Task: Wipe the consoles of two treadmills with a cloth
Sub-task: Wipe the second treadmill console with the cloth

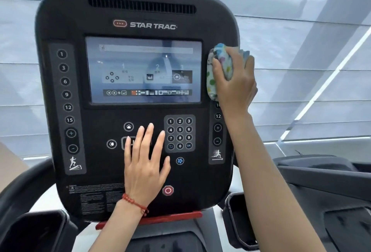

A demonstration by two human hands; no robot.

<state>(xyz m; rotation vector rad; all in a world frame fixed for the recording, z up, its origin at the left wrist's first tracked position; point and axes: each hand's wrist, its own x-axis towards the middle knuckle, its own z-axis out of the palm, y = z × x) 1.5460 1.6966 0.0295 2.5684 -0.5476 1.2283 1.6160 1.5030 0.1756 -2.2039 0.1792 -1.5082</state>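
A black treadmill console [96, 30] with a lit screen [143, 70] and a number keypad [179, 133] fills the view. My right hand [233, 82] grips a bunched white cloth with coloured dots [213, 71] and presses it against the console's right button strip, just right of the screen. My left hand [145, 158] lies flat with fingers spread on the lower middle of the console, covering some buttons left of the keypad. It holds nothing. A red bracelet circles that wrist.
A red stop button [168, 190] sits beside my left wrist and a red bar [180, 216] runs under the console. Dark cup holders [34, 231] flank the base. A second treadmill's dark housing [321, 173] stands to the right. Window blinds lie behind.
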